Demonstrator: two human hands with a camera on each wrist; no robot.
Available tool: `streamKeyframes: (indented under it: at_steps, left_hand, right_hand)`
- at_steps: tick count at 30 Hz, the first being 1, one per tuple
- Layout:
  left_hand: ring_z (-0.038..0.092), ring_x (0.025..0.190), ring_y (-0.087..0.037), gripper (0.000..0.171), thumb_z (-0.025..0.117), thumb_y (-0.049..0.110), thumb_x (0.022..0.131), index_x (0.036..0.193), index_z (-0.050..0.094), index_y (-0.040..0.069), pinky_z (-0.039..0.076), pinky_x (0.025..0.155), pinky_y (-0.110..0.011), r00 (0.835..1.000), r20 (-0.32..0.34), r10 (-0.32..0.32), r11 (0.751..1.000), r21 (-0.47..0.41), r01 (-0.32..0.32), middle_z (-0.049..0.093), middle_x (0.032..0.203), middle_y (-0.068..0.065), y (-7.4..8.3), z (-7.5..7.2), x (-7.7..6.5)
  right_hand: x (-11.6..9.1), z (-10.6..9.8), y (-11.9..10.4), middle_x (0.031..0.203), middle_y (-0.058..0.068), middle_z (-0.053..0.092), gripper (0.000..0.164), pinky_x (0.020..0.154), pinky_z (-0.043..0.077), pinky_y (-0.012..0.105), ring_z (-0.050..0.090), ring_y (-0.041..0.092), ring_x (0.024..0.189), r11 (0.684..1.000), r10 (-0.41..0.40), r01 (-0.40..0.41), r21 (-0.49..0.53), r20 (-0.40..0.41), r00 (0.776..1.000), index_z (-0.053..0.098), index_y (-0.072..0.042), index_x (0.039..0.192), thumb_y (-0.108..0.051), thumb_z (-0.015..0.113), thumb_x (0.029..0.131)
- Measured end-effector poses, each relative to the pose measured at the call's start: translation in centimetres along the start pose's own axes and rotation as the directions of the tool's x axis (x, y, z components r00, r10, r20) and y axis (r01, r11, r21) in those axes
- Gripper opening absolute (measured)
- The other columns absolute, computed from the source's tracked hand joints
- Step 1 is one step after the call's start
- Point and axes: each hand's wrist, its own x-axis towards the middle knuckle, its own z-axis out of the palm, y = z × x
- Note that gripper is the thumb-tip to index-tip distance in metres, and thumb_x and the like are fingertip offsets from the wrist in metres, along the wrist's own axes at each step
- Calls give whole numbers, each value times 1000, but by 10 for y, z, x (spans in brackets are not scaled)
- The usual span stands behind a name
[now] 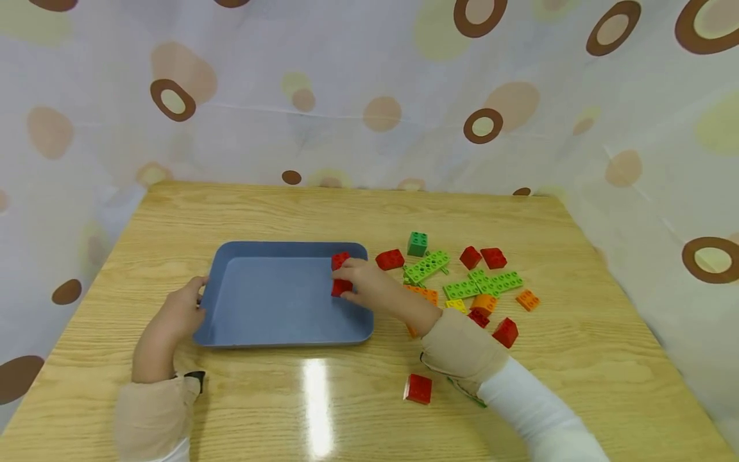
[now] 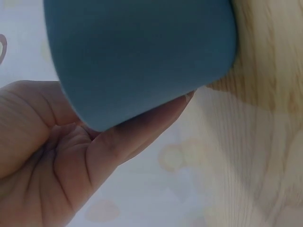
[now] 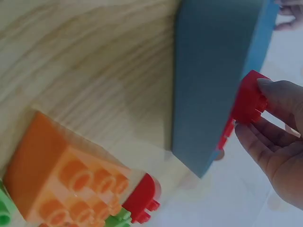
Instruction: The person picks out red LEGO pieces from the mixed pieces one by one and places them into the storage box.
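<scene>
A blue-grey tray (image 1: 277, 298) lies on the wooden table. At its left side my left hand (image 1: 183, 311) grips the wall; in the left wrist view the thumb and fingers stand around the tray's edge (image 2: 147, 61). My right hand (image 1: 369, 285) is over the tray's right end, pinching a red toy brick (image 3: 250, 97) between thumb and fingers. Just behind it, another red brick (image 1: 339, 259) sits inside the tray by the right wall, partly hidden by the hand. In the right wrist view, the held brick is at rim height.
Right of the tray lie several loose bricks: a dark green brick (image 1: 417, 244), light green plates (image 1: 427, 266), an orange brick (image 3: 71, 184), a yellow piece (image 1: 456, 305) and red ones (image 1: 505, 332). One red brick (image 1: 418, 389) lies nearer the front, beside the right sleeve. A patterned cloth (image 1: 346, 83) hangs behind.
</scene>
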Motion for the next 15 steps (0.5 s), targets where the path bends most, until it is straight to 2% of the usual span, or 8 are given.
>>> streamKeyframes:
  at_steps: [5,15]
  left_hand:
    - [45,97,-49,53,40,-10,77,126,22,-17,46,73,-51,1000,-7,5,1000,3,-5,43,106,-44,0,1,0]
    - [47,95,-48,56,40,-9,77,128,19,-17,48,69,-46,1000,12,0,1000,2,0,44,108,-43,2,-1,-2]
  right_hand:
    - [2,14,-1,99,14,58,30,76,45,25,51,20,87,1000,28,-27,-12,112,993,60,-1,106,-8,65,77]
    - [-2,22,0,101,13,58,30,79,45,26,51,19,90,999,52,-50,-21,144,988,60,-2,106,-7,65,76]
